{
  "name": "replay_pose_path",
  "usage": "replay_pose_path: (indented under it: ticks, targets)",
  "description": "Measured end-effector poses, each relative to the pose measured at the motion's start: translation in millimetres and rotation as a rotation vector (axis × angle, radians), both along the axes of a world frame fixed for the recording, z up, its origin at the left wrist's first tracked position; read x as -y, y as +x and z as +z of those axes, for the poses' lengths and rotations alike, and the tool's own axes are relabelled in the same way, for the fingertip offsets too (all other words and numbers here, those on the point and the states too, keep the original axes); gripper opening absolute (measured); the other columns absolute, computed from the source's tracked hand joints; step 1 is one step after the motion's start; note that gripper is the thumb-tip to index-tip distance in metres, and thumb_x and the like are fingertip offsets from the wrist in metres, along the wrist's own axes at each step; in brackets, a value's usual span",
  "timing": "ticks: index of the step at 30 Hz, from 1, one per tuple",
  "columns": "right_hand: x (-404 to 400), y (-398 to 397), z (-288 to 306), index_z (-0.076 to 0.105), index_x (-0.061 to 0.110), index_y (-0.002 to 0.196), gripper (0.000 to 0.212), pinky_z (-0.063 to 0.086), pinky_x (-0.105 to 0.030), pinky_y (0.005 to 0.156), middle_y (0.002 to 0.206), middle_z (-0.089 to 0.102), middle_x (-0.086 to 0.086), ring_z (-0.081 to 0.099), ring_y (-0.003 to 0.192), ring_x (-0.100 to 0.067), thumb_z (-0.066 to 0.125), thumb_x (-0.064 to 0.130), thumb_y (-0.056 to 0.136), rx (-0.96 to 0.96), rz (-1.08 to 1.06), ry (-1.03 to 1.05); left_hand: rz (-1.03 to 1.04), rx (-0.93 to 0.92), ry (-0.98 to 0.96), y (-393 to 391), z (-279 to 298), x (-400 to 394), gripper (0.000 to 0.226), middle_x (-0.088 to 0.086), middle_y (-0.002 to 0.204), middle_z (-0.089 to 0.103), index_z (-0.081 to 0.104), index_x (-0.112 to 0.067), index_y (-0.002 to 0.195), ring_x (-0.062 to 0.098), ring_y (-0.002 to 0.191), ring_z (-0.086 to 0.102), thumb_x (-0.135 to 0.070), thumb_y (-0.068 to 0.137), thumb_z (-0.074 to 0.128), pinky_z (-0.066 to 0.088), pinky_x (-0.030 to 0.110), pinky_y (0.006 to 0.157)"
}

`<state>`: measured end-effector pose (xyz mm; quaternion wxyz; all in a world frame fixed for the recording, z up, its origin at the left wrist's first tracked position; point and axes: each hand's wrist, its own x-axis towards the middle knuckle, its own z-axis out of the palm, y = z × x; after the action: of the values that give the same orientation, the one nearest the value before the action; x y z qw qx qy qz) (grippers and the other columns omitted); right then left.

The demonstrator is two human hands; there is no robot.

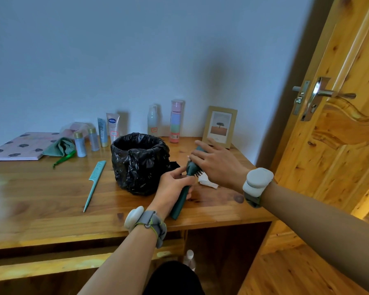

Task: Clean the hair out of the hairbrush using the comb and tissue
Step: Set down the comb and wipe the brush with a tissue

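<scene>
A dark green hairbrush (180, 201) lies slanted over the wooden table, bristles facing down at its head. My left hand (173, 184) grips its handle. My right hand (217, 165) rests over the brush head with fingers spread, covering most of it. A white tissue (207, 182) lies crumpled on the table just under the brush head. The teal tail comb (95, 182) lies flat on the table to the left, apart from both hands.
A small bin lined with a black bag (139, 162) stands just left of the brush. Bottles and tubes (113, 128), a picture frame (219, 126), a green cloth (60, 146) and a pink book (19, 146) line the back. A wooden door (332, 128) stands open at right.
</scene>
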<state>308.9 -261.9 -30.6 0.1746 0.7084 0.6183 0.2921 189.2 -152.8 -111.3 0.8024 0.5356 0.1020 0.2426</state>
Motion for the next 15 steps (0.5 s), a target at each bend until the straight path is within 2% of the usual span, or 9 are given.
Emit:
replay_pose_path:
  ticks: [4, 9, 12, 15]
  targets:
    - [-3, 10, 8, 0.034, 0.014, 0.150, 0.054, 0.013, -0.051, 0.122, 0.157, 0.037, -0.006, 0.015, 0.152, -0.028, 0.039, 0.014, 0.097, -0.060, -0.071, 0.021, 0.006, -0.023, 0.070, -1, 1, 0, 0.042, 0.006, 0.062, 0.054, 0.068, -0.032, 0.101, 0.018, 0.051, 0.047, 0.002, 0.078, 0.072, 0.040, 0.027, 0.044]
    - [2, 16, 8, 0.020, 0.014, 0.156, 0.063, 0.013, -0.050, 0.122, 0.164, 0.021, -0.006, 0.007, 0.153, -0.026, 0.040, 0.013, 0.096, -0.096, -0.101, 0.007, 0.085, -0.067, 0.250, -1, 0, 2, 0.057, 0.000, 0.068, 0.066, 0.060, -0.049, 0.108, 0.010, 0.056, 0.059, -0.003, 0.078, 0.076, 0.048, 0.022, 0.053]
    - [8, 13, -6, 0.014, 0.016, 0.158, 0.068, 0.009, -0.051, 0.123, 0.165, 0.017, -0.005, 0.004, 0.153, -0.026, 0.040, 0.014, 0.095, -0.098, -0.014, -0.055, 0.104, -0.082, 0.279, 0, -2, 1, 0.067, -0.002, 0.082, 0.076, 0.053, -0.046, 0.129, 0.006, 0.064, 0.065, -0.009, 0.078, 0.078, 0.051, 0.017, 0.058]
    - [11, 13, -13, 0.010, 0.021, 0.158, 0.071, 0.006, -0.052, 0.123, 0.165, 0.014, -0.001, 0.002, 0.153, -0.025, 0.041, 0.016, 0.095, -0.097, 0.037, -0.099, 0.120, -0.092, 0.324, 1, -3, 0, 0.073, 0.003, 0.086, 0.073, 0.052, -0.034, 0.140, 0.005, 0.067, 0.065, -0.014, 0.076, 0.080, 0.051, 0.016, 0.061]
